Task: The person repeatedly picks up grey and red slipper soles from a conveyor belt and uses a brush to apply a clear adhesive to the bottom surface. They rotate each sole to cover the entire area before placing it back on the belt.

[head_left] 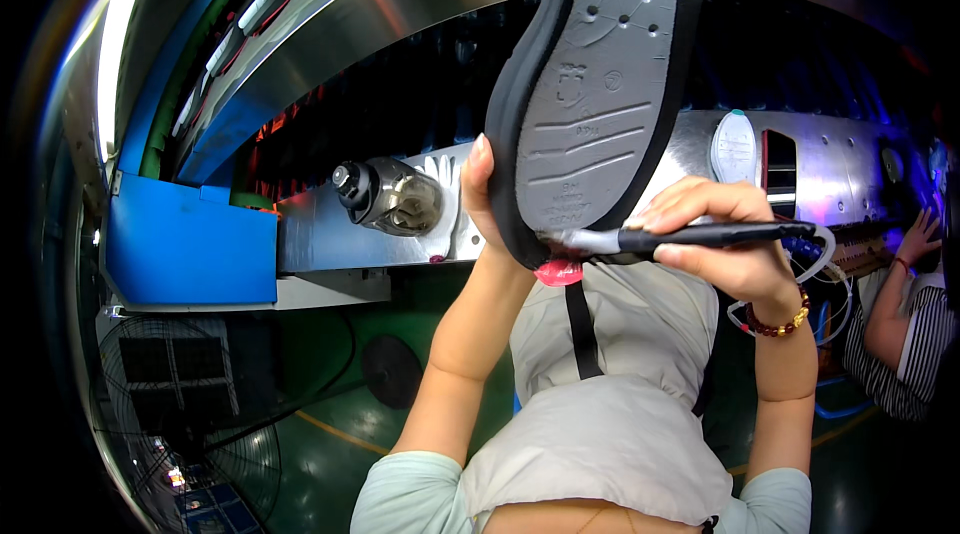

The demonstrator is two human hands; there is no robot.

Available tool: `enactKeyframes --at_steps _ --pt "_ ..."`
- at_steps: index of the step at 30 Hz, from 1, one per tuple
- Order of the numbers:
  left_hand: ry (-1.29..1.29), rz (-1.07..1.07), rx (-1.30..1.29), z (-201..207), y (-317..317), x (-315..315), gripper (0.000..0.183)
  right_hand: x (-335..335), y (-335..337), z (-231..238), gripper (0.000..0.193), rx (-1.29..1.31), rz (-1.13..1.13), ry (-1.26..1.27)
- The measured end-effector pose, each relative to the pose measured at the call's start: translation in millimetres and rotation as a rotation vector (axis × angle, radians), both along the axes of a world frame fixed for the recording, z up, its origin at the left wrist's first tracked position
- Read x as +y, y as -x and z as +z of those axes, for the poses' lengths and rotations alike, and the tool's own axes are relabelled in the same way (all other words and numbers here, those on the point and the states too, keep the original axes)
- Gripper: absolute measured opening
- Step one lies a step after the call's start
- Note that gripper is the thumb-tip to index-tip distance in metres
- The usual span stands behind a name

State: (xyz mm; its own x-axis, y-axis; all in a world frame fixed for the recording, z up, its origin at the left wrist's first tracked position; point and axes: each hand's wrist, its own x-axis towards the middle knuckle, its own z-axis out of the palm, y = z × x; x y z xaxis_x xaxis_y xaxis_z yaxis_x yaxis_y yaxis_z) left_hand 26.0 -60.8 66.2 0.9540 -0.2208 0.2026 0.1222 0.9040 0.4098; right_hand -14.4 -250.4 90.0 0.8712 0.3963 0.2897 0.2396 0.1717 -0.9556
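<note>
My left hand [484,192] is closed on a grey shoe sole [590,139] with a raised black rim. Its thumb shows along the left side of the heel, while the other fingers are hidden behind. In my right hand [725,234] is a brush [740,232] with a black handle, held between thumb and fingers. The pale brush tip lies at the heel end of the sole, against the inner rim. Just below the heel shows a glossy pink piece [559,272]; I cannot tell what it belongs to.
Ahead runs a metal bench [315,234] with a dark bottle [388,196] and a white glove [447,199]. A whitish sole-shaped piece [735,147] lies right. Left are a blue machine housing [190,254] and a fan [190,414]. A co-worker's hand [918,237] is far right.
</note>
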Motion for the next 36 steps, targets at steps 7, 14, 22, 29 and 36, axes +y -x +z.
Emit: enactKeyframes --at_steps 7,14,22,29,36 --pt "-0.067 -0.186 0.137 2 -3 11 0.038 3 14 13 0.018 -0.005 0.221 -0.046" --pt "-0.359 -0.551 0.388 15 2 3 0.043 -18 -19 21 0.015 -0.261 0.471 0.396" --pt "-0.638 -0.647 0.494 8 11 10 0.046 -24 -16 19 0.017 -0.171 0.597 0.700" --pt "-0.668 -0.638 0.437 8 16 18 0.045 -39 -22 6 0.015 -0.096 0.550 0.574" --pt "-0.388 -0.647 0.650 -9 20 38 0.044 -50 -26 11 0.019 -0.059 0.434 0.501"
